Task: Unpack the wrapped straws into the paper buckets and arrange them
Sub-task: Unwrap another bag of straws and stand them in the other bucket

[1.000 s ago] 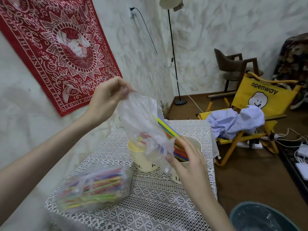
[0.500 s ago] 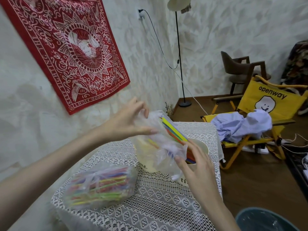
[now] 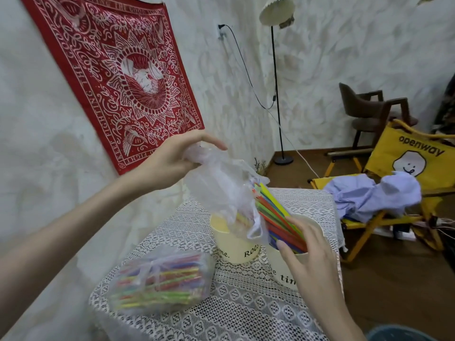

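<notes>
My left hand [image 3: 172, 161] grips the bunched top of a clear plastic bag [image 3: 221, 190] and holds it up above the table. A bundle of coloured straws [image 3: 275, 215] sticks out of the bag's lower end and leans into the right white paper bucket [image 3: 283, 269]. My right hand [image 3: 307, 252] holds the straws at that bucket's rim. The left cream bucket [image 3: 236, 247] stands beside it, partly behind the bag. A second tied bag of wrapped straws [image 3: 160, 279] lies on the lace tablecloth at front left.
The small table with a lace cloth [image 3: 246, 311] stands against the wall. A yellow folding chair [image 3: 406, 168] with a blue shirt is to the right. A floor lamp [image 3: 277, 94] stands behind, and a dark bin rim [image 3: 398, 334] shows at bottom right.
My left hand has regripped the bag's top and pulled it up and left. More of the straws now stick out of the bag. My right hand stays on the straws at the bucket.
</notes>
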